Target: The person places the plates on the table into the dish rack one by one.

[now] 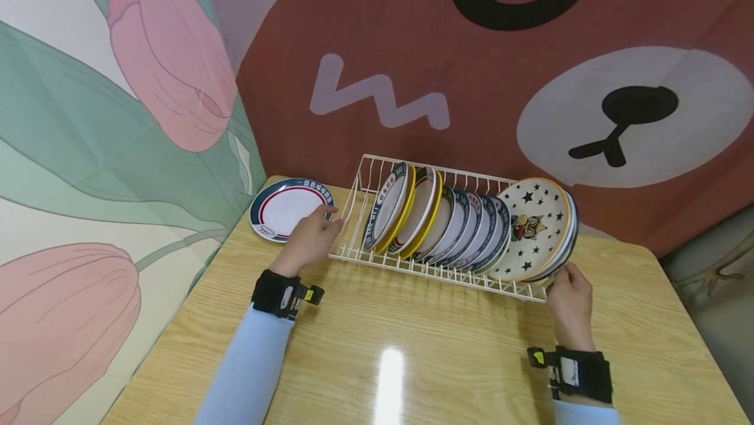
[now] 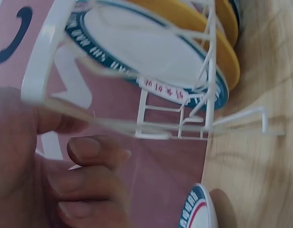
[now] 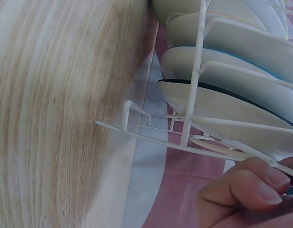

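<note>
A white wire dish rack (image 1: 436, 277) full of plates stands on the table against the wall. My left hand (image 1: 309, 238) holds its left end; in the left wrist view the thumb side is at the white end wire (image 2: 42, 61), the other fingers curled beside it. At the opposite end, my right hand (image 1: 570, 300) grips the rack's end wire with curled fingers (image 3: 265, 185). Blue-rimmed plates (image 1: 389, 205) and yellow plates lean in the left slots, with smaller blue-rimmed ones in the middle. Rightmost, a cream plate with black stars (image 1: 530, 228) fronts a few others.
A single white plate with a blue and red rim (image 1: 288, 205) lies flat left of the rack, close to my left hand. Behind the wooden table (image 1: 459, 353) hangs a brown bear-patterned cloth (image 1: 377, 32). The table's right edge drops off at the far right.
</note>
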The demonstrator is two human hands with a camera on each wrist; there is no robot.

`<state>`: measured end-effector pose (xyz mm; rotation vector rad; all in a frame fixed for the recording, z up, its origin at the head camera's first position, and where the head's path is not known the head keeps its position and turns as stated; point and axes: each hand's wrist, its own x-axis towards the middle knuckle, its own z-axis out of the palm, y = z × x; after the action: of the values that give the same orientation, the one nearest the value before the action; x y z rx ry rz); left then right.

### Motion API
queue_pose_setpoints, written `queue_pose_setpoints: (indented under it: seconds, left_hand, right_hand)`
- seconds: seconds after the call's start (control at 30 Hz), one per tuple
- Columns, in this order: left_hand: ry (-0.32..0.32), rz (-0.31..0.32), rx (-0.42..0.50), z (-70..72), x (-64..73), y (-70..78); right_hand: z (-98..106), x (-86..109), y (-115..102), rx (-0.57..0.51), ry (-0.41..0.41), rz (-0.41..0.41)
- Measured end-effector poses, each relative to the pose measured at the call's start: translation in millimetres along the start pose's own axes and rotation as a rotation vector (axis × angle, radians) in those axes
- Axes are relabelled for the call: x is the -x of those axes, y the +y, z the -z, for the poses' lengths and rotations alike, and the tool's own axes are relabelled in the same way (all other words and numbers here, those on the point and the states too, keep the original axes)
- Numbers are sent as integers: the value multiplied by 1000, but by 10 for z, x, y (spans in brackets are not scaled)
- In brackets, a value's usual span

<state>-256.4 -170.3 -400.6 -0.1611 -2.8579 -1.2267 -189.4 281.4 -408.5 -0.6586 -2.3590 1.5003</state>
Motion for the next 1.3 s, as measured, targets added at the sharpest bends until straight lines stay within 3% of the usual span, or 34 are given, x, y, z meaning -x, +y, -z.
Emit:
queue_pose_setpoints:
  seconds: [0.13, 0.3, 0.47, 0.6, 0.77, 0.97, 1.1, 1.17, 1.3]
  left_hand:
    - [127, 56, 75, 113, -24, -152]
    - [283, 224, 125, 314, -38, -446]
    - [355, 353, 143, 469, 12, -791]
    - [345, 435, 160, 530, 80, -994]
    - [306, 504, 148, 540, 135, -1146]
    - [260, 487, 47, 489, 129, -1244]
    - [228, 470, 29, 463, 104, -1253]
    - [214, 478, 59, 454, 94, -1252]
    - [190, 515, 206, 431, 71, -1268]
  right_hand:
    - [-6, 0, 12, 2, -3, 1]
    - [-2, -9, 25, -2, -3, 13]
    - [-1, -9, 29, -8, -2, 10]
    - [0, -6, 29, -4, 2, 14]
    - [3, -6, 30, -8, -1, 12]
    - [1, -10, 26, -15, -10, 14]
    - [3, -4, 20, -10, -15, 18]
    - [4, -1, 19, -5, -21, 22]
    - [6, 2, 18, 2, -22, 27]
